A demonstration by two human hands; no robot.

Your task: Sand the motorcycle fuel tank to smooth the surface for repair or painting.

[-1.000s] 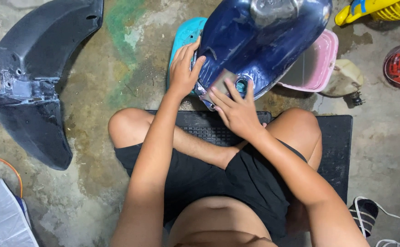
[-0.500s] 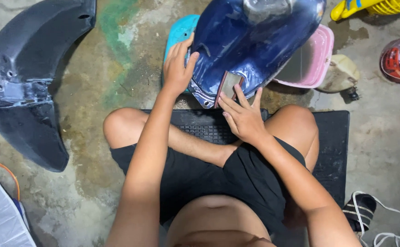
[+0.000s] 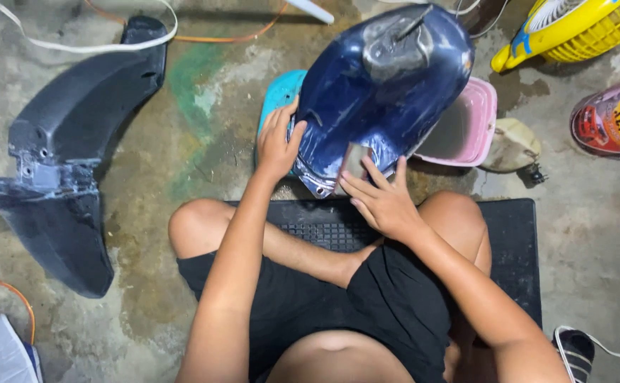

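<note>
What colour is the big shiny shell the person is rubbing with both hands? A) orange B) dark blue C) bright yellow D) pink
B: the big glossy dark blue shell lies under both the left hand and the right hand, above the black rubber mat.

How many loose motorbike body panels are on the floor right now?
2. The blue panel sits ahead of the knees, braced by the left hand and right hand. The dark grey fender lies at left. Others may be out of frame.

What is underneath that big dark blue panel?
Under the blue panel a turquoise basin and a pink tub poke out. Their middles are covered, so their contents stay hidden.
</note>
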